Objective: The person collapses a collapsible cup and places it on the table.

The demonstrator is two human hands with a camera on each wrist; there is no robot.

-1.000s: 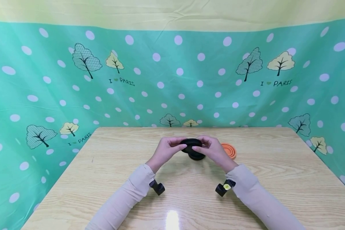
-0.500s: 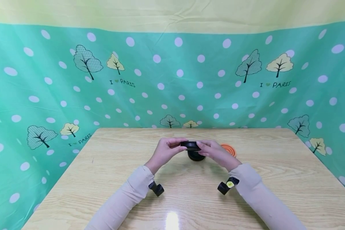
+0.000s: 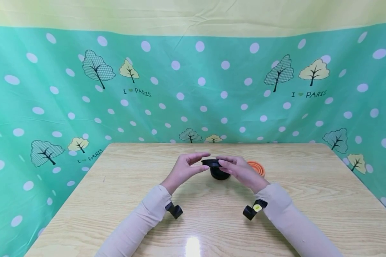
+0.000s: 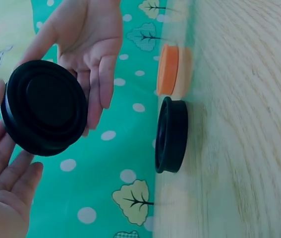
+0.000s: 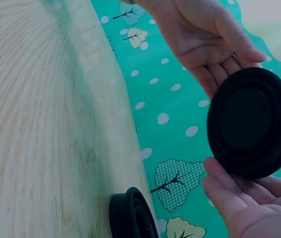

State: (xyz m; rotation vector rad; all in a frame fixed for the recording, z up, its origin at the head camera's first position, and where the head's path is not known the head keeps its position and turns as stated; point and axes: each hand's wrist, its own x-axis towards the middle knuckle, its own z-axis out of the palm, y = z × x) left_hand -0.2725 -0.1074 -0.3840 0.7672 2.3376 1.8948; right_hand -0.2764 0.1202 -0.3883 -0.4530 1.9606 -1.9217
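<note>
A flat black round piece with stepped rings (image 3: 210, 162), like a collapsible cup folded flat, is held above the table. My right hand (image 3: 242, 173) pinches its edge between thumb and fingers. At its other side my left hand (image 3: 183, 169) has thumb and fingers spread around the rim; the right wrist view shows a gap between that thumb and the piece (image 5: 247, 119). Below the hands, a second black ringed round piece (image 3: 220, 174) rests on the table, also visible in the left wrist view (image 4: 172, 136).
An orange ringed round piece (image 3: 256, 168) lies on the wooden table (image 3: 132, 167), just beyond my right hand. A green dotted curtain (image 3: 167, 82) hangs behind the table's far edge. Each wrist wears a small black camera mount (image 3: 176, 211).
The upper black piece has tipped from showing its broad face to nearly edge-on. My left fingers have spread away from its rim, while my right hand has shifted its hold along the edge.
</note>
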